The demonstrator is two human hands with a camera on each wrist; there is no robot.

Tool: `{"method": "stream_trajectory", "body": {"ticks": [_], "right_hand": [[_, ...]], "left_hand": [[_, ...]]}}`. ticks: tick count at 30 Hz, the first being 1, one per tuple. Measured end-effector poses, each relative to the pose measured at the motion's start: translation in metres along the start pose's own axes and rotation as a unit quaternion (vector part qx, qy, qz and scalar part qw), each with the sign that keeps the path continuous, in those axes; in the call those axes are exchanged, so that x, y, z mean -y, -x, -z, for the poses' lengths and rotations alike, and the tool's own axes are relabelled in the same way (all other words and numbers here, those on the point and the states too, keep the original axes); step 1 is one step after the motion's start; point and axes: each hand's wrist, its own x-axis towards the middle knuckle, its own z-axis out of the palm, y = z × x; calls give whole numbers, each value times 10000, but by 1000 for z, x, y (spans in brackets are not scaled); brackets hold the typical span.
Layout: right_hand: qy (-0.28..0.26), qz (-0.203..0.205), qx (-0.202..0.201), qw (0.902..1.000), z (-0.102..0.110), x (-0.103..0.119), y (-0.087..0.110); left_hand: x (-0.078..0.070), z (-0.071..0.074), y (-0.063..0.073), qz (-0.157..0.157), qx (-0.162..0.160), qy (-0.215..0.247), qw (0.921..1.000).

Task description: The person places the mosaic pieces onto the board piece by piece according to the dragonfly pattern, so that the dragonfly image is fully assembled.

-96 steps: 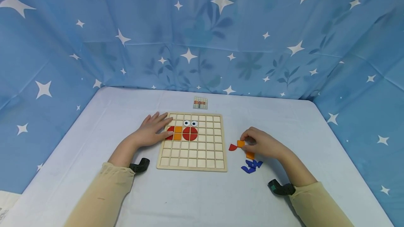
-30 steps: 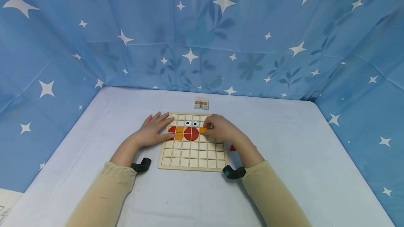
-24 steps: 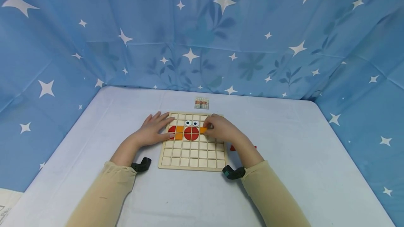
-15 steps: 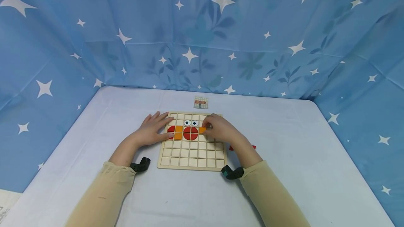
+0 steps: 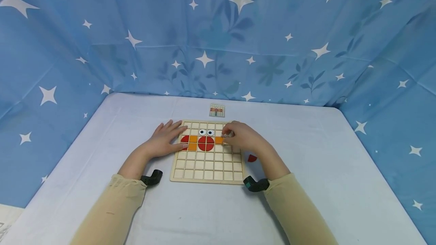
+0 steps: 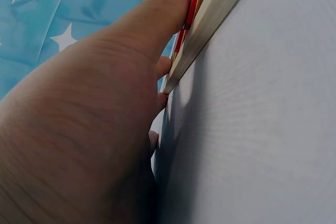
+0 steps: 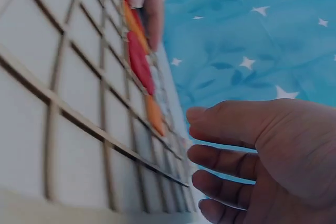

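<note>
My left hand (image 5: pixel 161 141) rests on the left edge of a wooden grid board (image 5: pixel 207 165), fingers spread. Its thumb touches a red piece (image 6: pixel 193 4) in the left wrist view. Just above the right part of the board is my right hand (image 5: pixel 243 135). Its fingers are loosely bent and hold nothing, slightly off an orange square (image 5: pixel 219 140) lying in a grid cell. That square adjoins a red circle (image 5: pixel 206 143) made of quarter pieces, below two eye pieces (image 5: pixel 206 132). Left of the circle sit two more orange squares (image 5: pixel 192 143).
A loose red quarter piece (image 5: pixel 252 158) lies on the white tablecloth (image 5: pixel 201 214) right of the board. The right forearm covers the spot where the blue pieces lay. Behind the board is a small pattern card (image 5: pixel 217 110). A blue starry curtain (image 5: pixel 218 29) surrounds the table.
My right hand carried the orange square from the right of the board into a cell beside the red circle. It has released it and drawn slightly right. The left hand stayed put.
</note>
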Motion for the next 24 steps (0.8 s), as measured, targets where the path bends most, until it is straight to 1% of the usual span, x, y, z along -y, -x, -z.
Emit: {"method": "stream_trajectory", "body": {"ticks": [3, 6, 11, 18, 24], "right_hand": [[12, -93, 20, 10000, 12, -3, 8], [112, -203, 141, 9996, 22, -8, 18], [300, -385, 348, 9982, 32, -27, 35], [323, -501, 444, 9972, 35, -52, 57], [158, -620, 682, 9956, 31, -63, 66]], "left_hand": [[0, 0, -1, -10, 5, -22, 10000], [0, 0, -1, -5, 15, 5, 10000], [0, 0, -1, -12, 19, 44, 10000], [1, -2, -1, -19, 2, 7, 10000], [3, -3, -2, -48, -20, 0, 10000]]}}
